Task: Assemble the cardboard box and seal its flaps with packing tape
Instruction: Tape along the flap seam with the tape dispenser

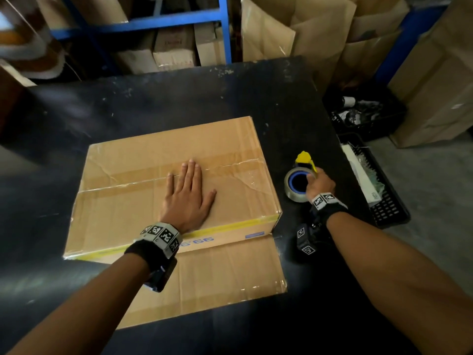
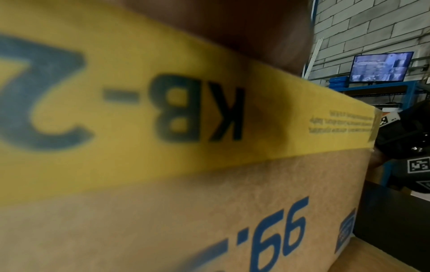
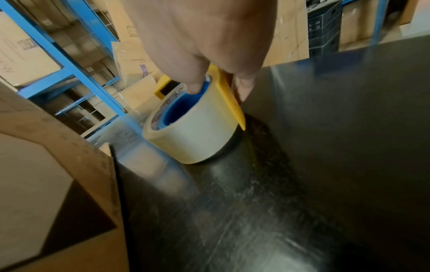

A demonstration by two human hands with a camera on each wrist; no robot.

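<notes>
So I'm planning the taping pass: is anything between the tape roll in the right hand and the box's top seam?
Nothing visible on the bare black table between clear tape roll and brown cardboard box. The left hand lies flat across the seam.

The black table (image 1: 158, 98) carries a cardboard box (image 1: 143, 175) near its middle. A roll of tape (image 1: 297, 184) with a yellow cutter stands just right of the box, apart from it.
</notes>
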